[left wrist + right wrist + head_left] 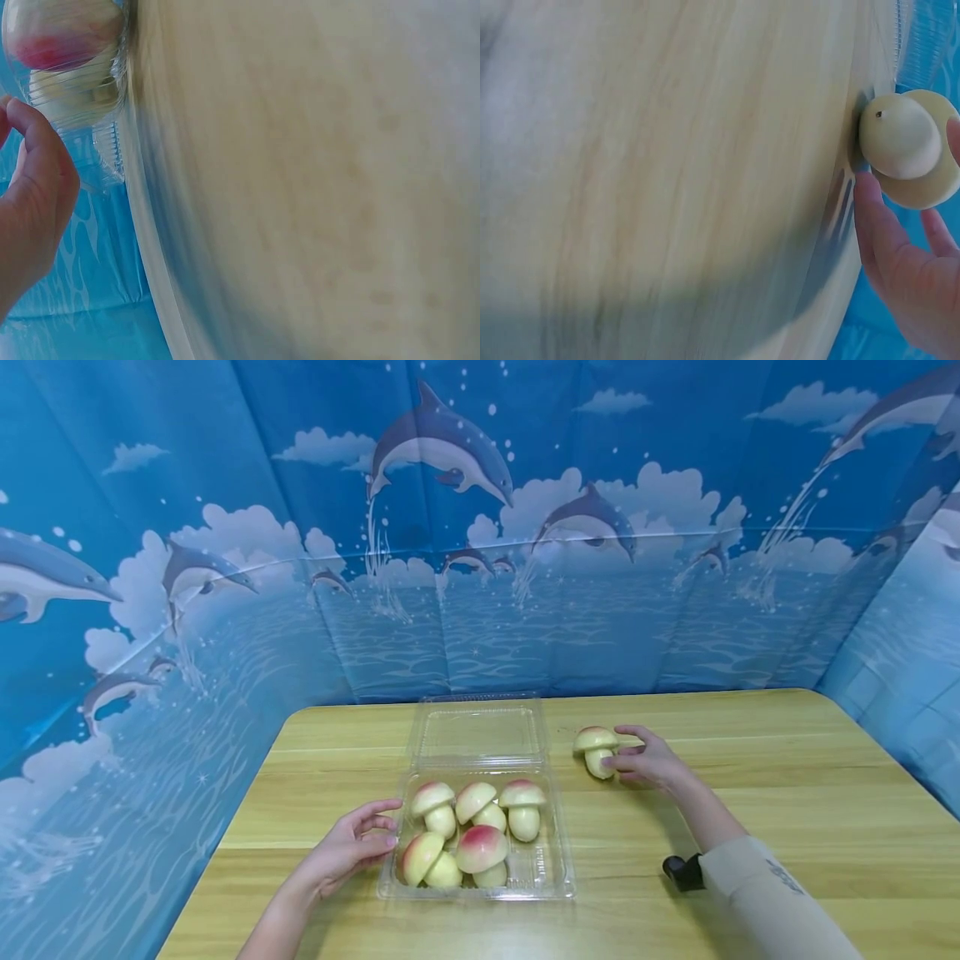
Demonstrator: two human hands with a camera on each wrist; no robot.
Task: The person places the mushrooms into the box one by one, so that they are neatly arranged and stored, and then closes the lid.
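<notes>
A clear plastic clamshell box [558, 860] holds several toy mushrooms [523, 810] with pale yellow stems and pink-tinged caps. At its left wall is my left hand [348, 852], fingers spread and loosely bent, fingertips right at the rim. The left wrist view shows this hand [37, 187] beside the box's edge. To the right of the box, another toy mushroom [596, 742] stands tilted on the table. My right hand [648, 762] is at its right side, a fingertip at the stem, the other fingers extended near the cap. In the right wrist view the stem [900, 139] faces the camera.
The box's transparent lid [480, 735] lies folded back toward the far edge of the wooden table [787, 760]. A blue curtain with dolphins [480, 635] hangs behind and beside the table. Something black [682, 872] shows at the right sleeve's cuff.
</notes>
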